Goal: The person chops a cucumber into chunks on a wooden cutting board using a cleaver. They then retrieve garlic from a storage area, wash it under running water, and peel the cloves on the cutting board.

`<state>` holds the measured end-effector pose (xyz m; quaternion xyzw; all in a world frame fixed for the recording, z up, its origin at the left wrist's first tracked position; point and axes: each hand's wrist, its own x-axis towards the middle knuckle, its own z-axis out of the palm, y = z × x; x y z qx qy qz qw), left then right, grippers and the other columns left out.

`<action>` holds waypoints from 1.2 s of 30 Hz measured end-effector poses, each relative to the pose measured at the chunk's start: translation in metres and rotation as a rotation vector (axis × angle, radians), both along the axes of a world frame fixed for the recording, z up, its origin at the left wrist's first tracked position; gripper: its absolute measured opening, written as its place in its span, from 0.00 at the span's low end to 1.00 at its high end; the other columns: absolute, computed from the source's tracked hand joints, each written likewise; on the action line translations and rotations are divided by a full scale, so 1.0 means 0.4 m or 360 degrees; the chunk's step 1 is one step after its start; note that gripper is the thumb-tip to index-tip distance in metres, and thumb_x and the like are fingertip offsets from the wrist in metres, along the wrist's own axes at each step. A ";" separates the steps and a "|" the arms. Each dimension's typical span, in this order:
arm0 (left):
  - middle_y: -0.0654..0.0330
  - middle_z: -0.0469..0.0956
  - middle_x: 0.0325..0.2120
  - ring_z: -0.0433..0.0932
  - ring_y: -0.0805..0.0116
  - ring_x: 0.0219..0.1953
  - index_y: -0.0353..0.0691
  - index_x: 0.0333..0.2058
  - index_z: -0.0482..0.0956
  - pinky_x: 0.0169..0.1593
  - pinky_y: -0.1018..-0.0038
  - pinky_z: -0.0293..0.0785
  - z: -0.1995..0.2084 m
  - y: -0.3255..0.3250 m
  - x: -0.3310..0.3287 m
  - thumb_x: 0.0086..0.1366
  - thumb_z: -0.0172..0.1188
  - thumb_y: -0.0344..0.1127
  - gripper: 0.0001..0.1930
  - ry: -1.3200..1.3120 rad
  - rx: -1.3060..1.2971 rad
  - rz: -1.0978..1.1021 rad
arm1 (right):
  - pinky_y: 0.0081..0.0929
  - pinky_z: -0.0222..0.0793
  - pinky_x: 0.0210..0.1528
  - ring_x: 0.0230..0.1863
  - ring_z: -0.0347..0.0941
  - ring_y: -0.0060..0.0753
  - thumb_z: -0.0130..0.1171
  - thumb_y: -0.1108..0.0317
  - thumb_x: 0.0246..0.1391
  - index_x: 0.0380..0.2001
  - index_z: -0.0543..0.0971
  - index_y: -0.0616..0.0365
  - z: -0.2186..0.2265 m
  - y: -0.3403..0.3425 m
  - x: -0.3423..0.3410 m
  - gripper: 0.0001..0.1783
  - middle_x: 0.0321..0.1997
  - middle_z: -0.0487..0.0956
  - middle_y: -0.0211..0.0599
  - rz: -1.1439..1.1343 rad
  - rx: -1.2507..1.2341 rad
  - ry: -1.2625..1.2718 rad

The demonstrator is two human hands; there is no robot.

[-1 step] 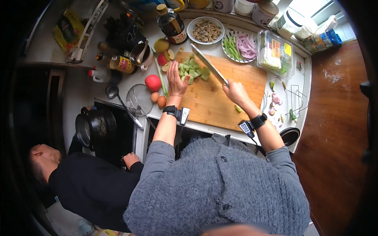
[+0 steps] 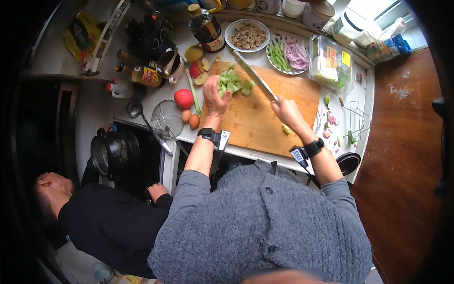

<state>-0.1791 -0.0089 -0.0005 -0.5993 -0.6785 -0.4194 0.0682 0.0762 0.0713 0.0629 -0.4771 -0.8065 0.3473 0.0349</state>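
Observation:
My right hand (image 2: 287,112) is closed round the handle of a kitchen knife (image 2: 254,75). Its long blade slants up and left above the wooden cutting board (image 2: 265,120), with the tip near the board's far edge. Pale green vegetable chunks (image 2: 231,83) lie in a loose pile at the board's far left. Beside that pile is my left hand (image 2: 216,99), open, fingers slightly bent at the chunks' left edge; I see nothing gripped in it. A small green scrap (image 2: 286,129) rests on the board near my right wrist.
Left of the board are a tomato (image 2: 183,98), eggs (image 2: 194,121), a wire strainer (image 2: 167,120) and a ladle (image 2: 135,111). Behind stand a mushroom bowl (image 2: 247,37), an onion plate (image 2: 287,56) and a plastic box (image 2: 331,64). A person (image 2: 109,222) is at the stove, left.
My right hand and the knife have shifted slightly right and toward me. My left hand has moved a little right, its fingers more bent.

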 end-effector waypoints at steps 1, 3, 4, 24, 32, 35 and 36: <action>0.51 0.74 0.42 0.72 0.52 0.48 0.40 0.44 0.74 0.52 0.59 0.67 0.008 -0.002 0.054 0.53 0.63 0.43 0.21 -0.0018 -0.0165 -0.0135 | 0.51 0.71 0.37 0.34 0.75 0.61 0.53 0.60 0.54 0.38 0.76 0.61 0.015 -0.005 0.037 0.16 0.29 0.78 0.58 -0.0049 0.0009 0.0035; 0.54 0.76 0.31 0.75 0.55 0.35 0.40 0.32 0.76 0.38 0.64 0.73 0.019 0.009 0.193 0.51 0.60 0.30 0.08 0.0168 -0.0120 -0.0645 | 0.50 0.70 0.37 0.33 0.75 0.60 0.53 0.59 0.54 0.37 0.76 0.60 0.052 -0.017 0.125 0.16 0.28 0.78 0.58 -0.0129 0.0025 0.0009; 0.54 0.77 0.36 0.75 0.57 0.38 0.41 0.33 0.76 0.38 0.65 0.74 0.019 0.009 0.271 0.50 0.61 0.31 0.10 0.0132 -0.0219 -0.0976 | 0.50 0.70 0.36 0.33 0.75 0.60 0.54 0.59 0.54 0.37 0.76 0.61 0.069 -0.027 0.166 0.16 0.27 0.78 0.58 -0.0181 0.0085 -0.0016; 0.57 0.69 0.29 0.72 0.62 0.32 0.40 0.28 0.72 0.30 0.68 0.73 -0.031 -0.040 0.353 0.52 0.59 0.34 0.07 0.0610 -0.0576 -0.1339 | 0.36 0.67 0.19 0.14 0.73 0.40 0.53 0.62 0.57 0.37 0.75 0.64 0.071 -0.242 0.504 0.14 0.14 0.73 0.46 -0.0920 -0.0436 0.0264; 0.50 0.73 0.36 0.72 0.51 0.40 0.37 0.37 0.75 0.46 0.60 0.68 0.060 0.203 0.035 0.57 0.53 0.25 0.08 0.0598 -0.0241 -0.0020 | 0.44 0.72 0.30 0.27 0.77 0.53 0.58 0.58 0.50 0.29 0.74 0.59 0.063 -0.260 0.533 0.14 0.22 0.78 0.48 -0.0467 0.0121 0.0097; 0.53 0.75 0.38 0.72 0.51 0.43 0.38 0.38 0.76 0.47 0.61 0.69 0.014 0.197 -0.026 0.61 0.54 0.31 0.08 0.0557 -0.0779 -0.0027 | 0.41 0.72 0.29 0.27 0.77 0.50 0.59 0.57 0.49 0.30 0.75 0.58 0.065 -0.273 0.546 0.14 0.24 0.79 0.44 -0.0446 0.0128 0.0124; 0.53 0.76 0.38 0.72 0.51 0.43 0.38 0.37 0.77 0.47 0.61 0.69 -0.002 0.190 -0.038 0.62 0.54 0.33 0.08 0.0536 -0.0919 -0.0061 | 0.41 0.73 0.29 0.27 0.78 0.49 0.59 0.57 0.49 0.30 0.76 0.57 0.065 -0.280 0.550 0.14 0.24 0.79 0.44 -0.0466 0.0169 0.0088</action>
